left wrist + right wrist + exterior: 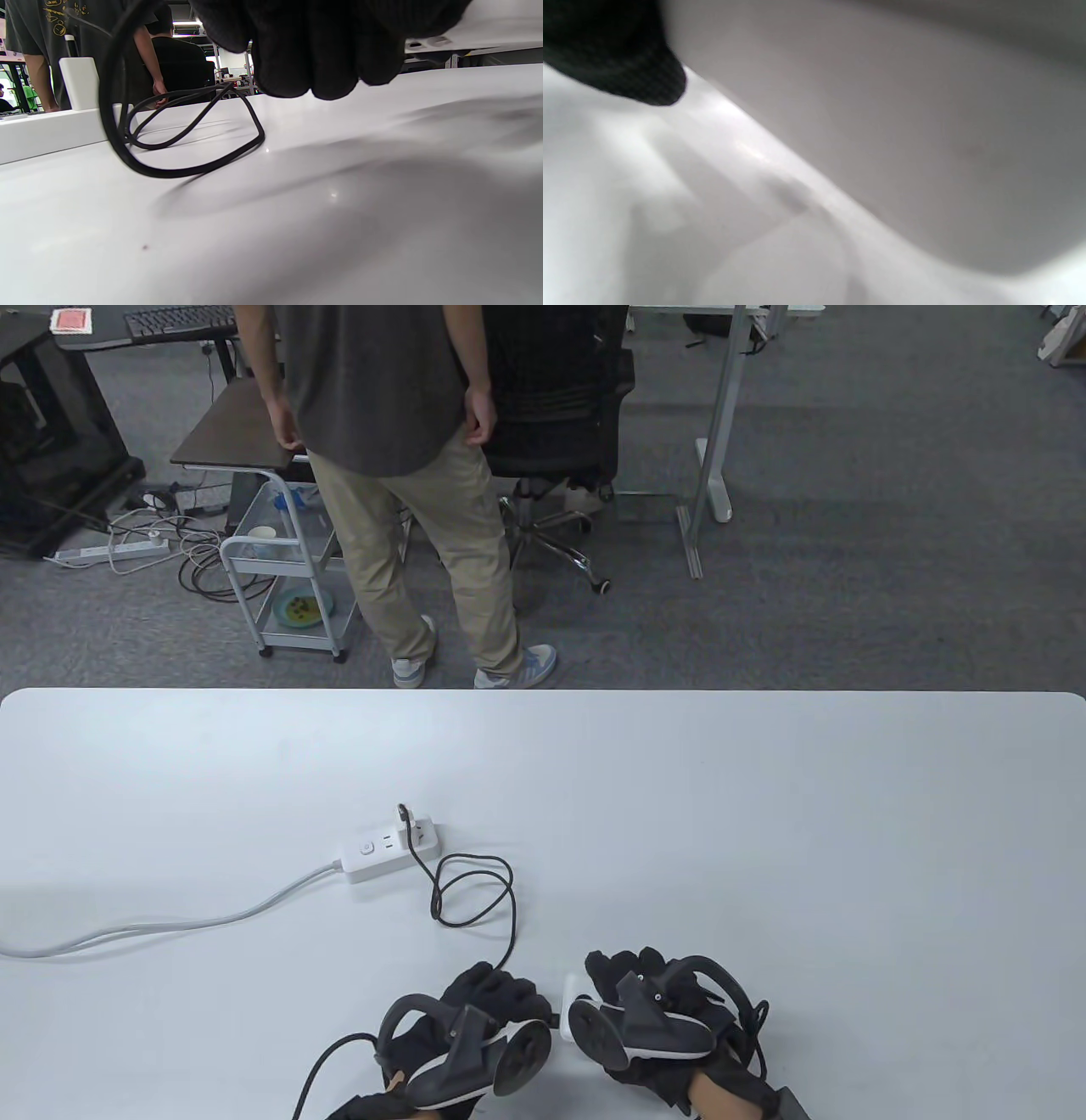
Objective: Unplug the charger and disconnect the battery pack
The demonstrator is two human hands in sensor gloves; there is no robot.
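Observation:
A white power strip lies mid-table with a white charger plugged into its right end. A black cable loops from the charger toward me and runs under my left hand. In the left wrist view the left fingers are curled tight, and the cable rises up beside them. My right hand lies over a white battery pack and grips it. Only a corner of the pack shows between the hands. The right wrist view is a blurred close-up of a white surface with one gloved fingertip.
The strip's grey cord runs off the table's left edge. A person stands just beyond the far table edge, beside a white cart and a black office chair.

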